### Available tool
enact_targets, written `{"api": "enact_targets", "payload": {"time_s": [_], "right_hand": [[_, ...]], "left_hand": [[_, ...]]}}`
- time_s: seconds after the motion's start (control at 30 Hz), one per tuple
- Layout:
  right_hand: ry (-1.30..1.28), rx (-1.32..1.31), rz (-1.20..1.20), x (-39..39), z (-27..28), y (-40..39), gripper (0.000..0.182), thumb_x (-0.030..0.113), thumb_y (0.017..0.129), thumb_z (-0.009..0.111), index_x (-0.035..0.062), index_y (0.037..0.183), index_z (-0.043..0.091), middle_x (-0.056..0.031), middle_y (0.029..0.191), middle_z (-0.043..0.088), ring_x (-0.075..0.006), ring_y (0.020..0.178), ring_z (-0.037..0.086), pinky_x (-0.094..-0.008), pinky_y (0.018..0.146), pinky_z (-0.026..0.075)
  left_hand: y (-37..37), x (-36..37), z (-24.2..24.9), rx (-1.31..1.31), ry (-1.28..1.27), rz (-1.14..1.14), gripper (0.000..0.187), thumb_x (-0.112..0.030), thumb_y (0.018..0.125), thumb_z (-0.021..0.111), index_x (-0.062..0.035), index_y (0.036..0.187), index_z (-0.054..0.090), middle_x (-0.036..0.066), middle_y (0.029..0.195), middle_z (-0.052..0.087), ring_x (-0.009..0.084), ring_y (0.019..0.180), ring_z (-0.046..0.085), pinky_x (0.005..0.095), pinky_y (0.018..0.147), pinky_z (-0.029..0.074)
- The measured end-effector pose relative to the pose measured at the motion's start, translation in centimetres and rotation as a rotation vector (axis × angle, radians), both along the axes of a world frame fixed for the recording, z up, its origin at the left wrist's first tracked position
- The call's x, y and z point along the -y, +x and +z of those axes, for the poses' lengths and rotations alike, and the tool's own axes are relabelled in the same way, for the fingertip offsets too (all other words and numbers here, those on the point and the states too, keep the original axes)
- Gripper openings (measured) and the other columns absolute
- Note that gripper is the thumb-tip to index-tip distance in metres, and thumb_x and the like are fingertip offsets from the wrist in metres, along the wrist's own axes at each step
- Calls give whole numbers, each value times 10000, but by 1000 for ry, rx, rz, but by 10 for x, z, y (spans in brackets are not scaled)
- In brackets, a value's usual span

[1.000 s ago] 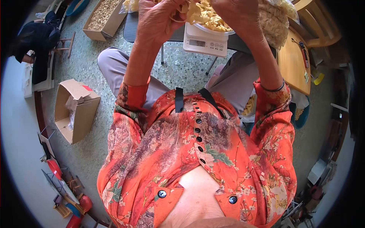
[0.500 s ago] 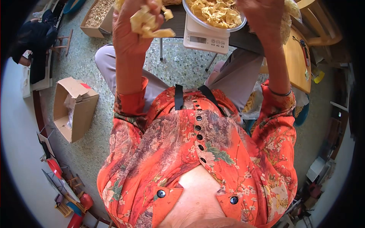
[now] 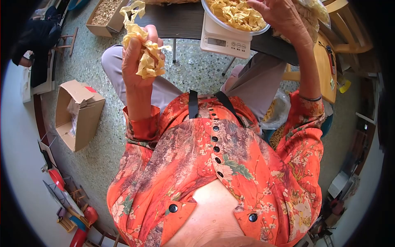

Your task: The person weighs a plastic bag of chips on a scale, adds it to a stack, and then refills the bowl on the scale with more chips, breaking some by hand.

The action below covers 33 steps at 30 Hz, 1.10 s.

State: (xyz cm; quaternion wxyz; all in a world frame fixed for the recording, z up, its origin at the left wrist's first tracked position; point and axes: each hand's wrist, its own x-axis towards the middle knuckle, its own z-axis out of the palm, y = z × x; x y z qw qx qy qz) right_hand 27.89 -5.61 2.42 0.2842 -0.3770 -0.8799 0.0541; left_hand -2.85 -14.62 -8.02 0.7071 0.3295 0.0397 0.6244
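Note:
My left hand point(image 3: 138, 61) is closed around a bunch of dried, pale-yellow curled strips point(image 3: 150, 61), raised left of the table; some strips stick out above and below the fingers. My right hand point(image 3: 283, 19) is over the right rim of a white bowl point(image 3: 236, 30) full of similar strips point(image 3: 236, 14). Its thumb is stretched out toward the strips, apart from the rest of the hand; the other fingertips are cut off by the top edge. Under the bowl is a white digital scale point(image 3: 226, 44), its display too small to read.
The scale stands on a dark table point(image 3: 177, 24). A clear bag point(image 3: 314, 14) lies at its right, near a wooden chair point(image 3: 349, 24). At left are an open cardboard box point(image 3: 84, 119) and a box of brownish pieces point(image 3: 105, 16). Another person point(image 3: 39, 45) is at far left.
My left hand has come down and toward me with its bunch of strips, now more fully visible. My right hand has shifted slightly right and down, its thumb now showing over the bowl.

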Motion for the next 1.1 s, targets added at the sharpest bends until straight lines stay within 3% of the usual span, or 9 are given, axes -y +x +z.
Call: {"api": "enact_targets", "payload": {"time_s": [0.2,0.53,0.87,0.97,1.1], "right_hand": [[25,69,24,-2,-2,-6,231,7,798,734,113,1003,735,-107,958,633,-294,911,655,-379,794,534],[104,113,44,-8,-6,-8,87,40,803,719,93,871,714,-107,913,627,-298,879,656,-385,767,532],[96,14,71,-8,-6,-11,43,31,806,709,65,831,701,-102,882,643,-286,839,668,-365,738,542],[91,-13,107,-11,-6,-9,56,10,809,717,56,833,697,-94,901,657,-258,833,671,-337,712,539],[-96,-201,51,-10,-5,-8,81,-20,827,713,44,870,691,-63,959,679,-166,846,660,-277,699,524]], "left_hand": [[-1,4,-1,22,38,-24,293,-289,1030,556,-1,1081,546,92,912,487,130,712,526,299,677,615],[1,6,0,-39,21,21,284,-279,1022,567,4,1006,545,101,893,496,147,709,552,263,628,582],[2,6,-2,-83,25,65,307,-298,1018,581,7,1019,550,104,898,510,136,707,531,232,577,520],[2,4,-4,-72,5,64,316,-314,1019,580,0,1023,553,102,903,508,129,708,515,230,575,510],[3,4,-6,-61,-21,52,323,-336,1014,589,-16,1020,551,90,899,502,122,702,497,233,555,482]]}}
